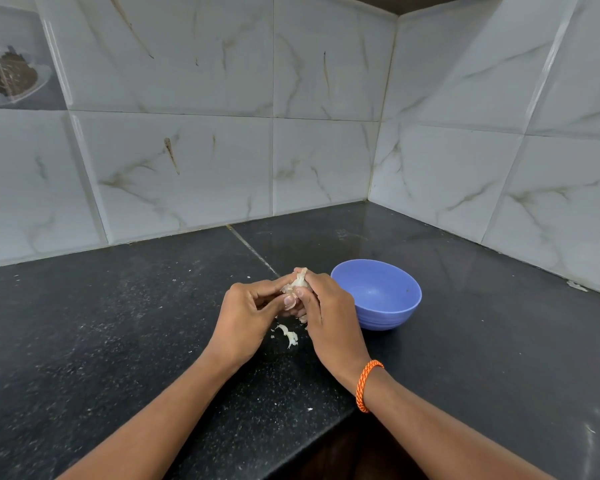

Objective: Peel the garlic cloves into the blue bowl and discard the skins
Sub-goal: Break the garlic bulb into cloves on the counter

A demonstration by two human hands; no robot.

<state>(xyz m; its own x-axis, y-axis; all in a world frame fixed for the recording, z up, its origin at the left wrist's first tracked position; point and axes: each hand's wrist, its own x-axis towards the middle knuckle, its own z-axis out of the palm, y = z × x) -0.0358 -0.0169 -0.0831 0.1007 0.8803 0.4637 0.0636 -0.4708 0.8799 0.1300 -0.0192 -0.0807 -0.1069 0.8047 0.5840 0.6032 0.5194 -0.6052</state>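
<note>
— Blue bowl (pixel 392 306) is sitting empty, as far as I can see, just right of the hands. So nothing peeled is lying in it yet?

— Nothing showing. A few skins (pixel 289 335) are lying on the black granite counter (pixel 118 323), undiscarded, so the work is looking barely begun.

— And the garlic (pixel 298 283)?

— Both hands are sharing it above the counter: the right hand (pixel 326 306) is curling round it, while the left hand (pixel 246 317) is pinching at its skin.

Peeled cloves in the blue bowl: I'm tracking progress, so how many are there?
0. The blue bowl shows no cloves; its near inside wall is hidden. The garlic is held by both the left hand and right hand.
</note>
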